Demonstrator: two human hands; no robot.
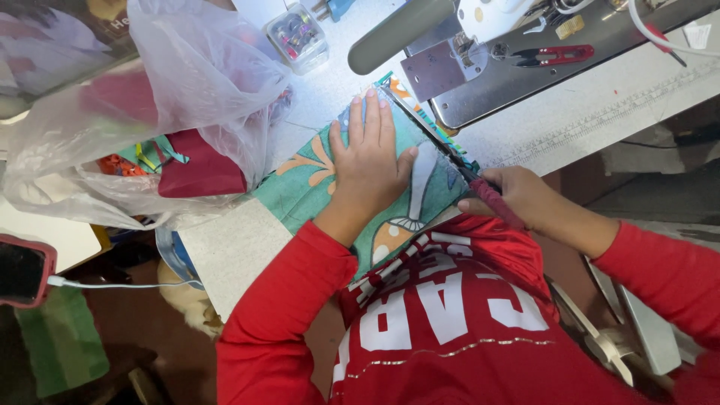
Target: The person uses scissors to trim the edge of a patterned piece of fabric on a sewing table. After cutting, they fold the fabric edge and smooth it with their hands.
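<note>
My left hand (369, 159) lies flat, fingers spread, on a teal printed fabric (300, 187) with orange and white shapes, pressing it onto the white table (232, 247). My right hand (525, 199) grips the red-wrapped handle of long scissors (442, 142). Their dark blades run along the fabric's right edge towards the sewing machine. Both sleeves are red.
A sewing machine (480, 52) with a metal bed stands at the back right, red thread snips (555, 54) on it. A clear plastic bag (172, 97) of cloth pieces sits left. Behind it stands a small clear box (298, 36) of bobbins. A phone (22, 270) in a pink case charges at the far left.
</note>
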